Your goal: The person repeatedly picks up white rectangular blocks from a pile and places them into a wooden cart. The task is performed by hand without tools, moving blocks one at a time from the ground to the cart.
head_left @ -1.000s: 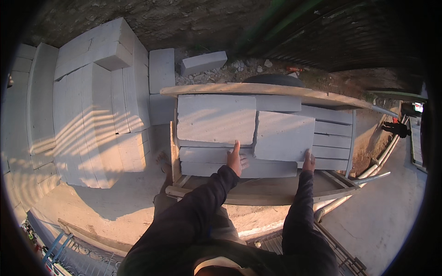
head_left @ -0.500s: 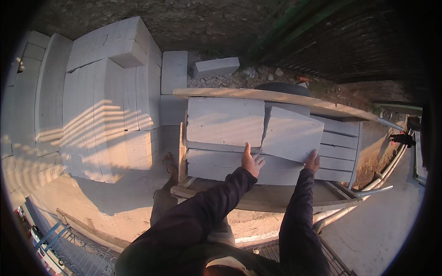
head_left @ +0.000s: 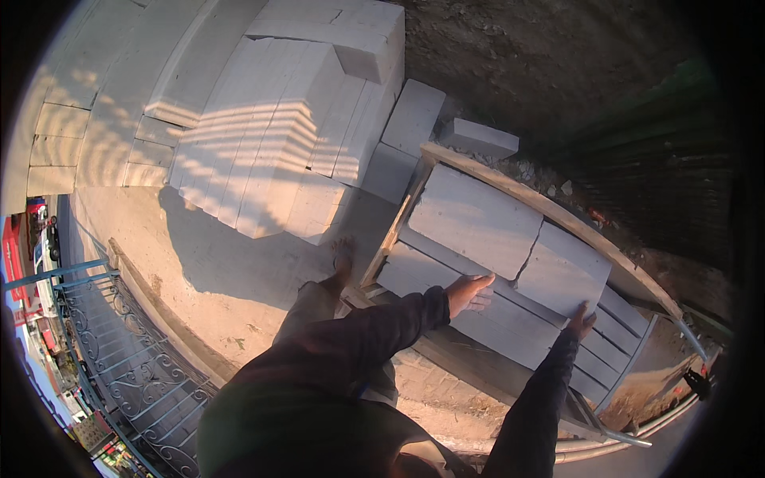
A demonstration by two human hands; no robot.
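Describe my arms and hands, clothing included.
The left sleeve and right sleeve are long, dark and creased. The left hand and right hand wear no gloves. No markings can be made out on either sleeve.

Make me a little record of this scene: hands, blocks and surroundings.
Left hand: thumb extended at the near edge of the left upper block; contact unclear
Right hand: at the near right corner of the right upper block
Upper blocks: side by side, narrow dark gap between
Underneath: rows of lower blocks
Around them: wooden-railed frame
Left: large block stack
Beyond frame: loose block
Far left: blue metal fence
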